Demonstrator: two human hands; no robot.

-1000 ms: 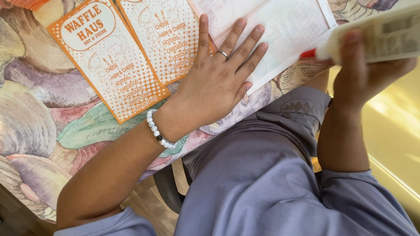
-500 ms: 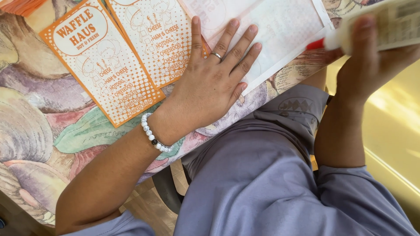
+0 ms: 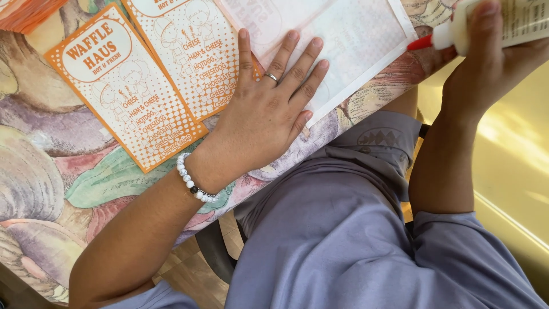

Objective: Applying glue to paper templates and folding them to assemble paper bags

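Nearest the camera: the person's lap in grey-blue trousers [image 3: 343, 240], seated at the edge of the table [image 3: 51, 189], which carries a cloth painted with large shells and leaves. Left forearm crosses the table edge; a white bead bracelet [image 3: 191, 180] sits at the wrist. The left hand [image 3: 260, 114] lies flat, palm down, fingers spread, a ring on one finger; its fingertips press on a white sheet [image 3: 354, 40] that lies face down, faint reversed print showing through. The heel of the hand overlaps the lower corner of an orange dotted printed card [image 3: 194, 51]. A second card of the same design [image 3: 123, 88] lies just beside it to the left, both face up. Farther, at the top left corner, the edge of an orange stack [image 3: 26, 11] is partly cut off. The right hand [image 3: 492, 63] is raised beside the table's right edge, its grip closed around a white glue bottle [image 3: 514, 23], red tip pointing toward the sheet and not touching it. No glue line is visible on the sheet; judged from this, gluing is not yet begun on this piece, and the two cards look unattached.
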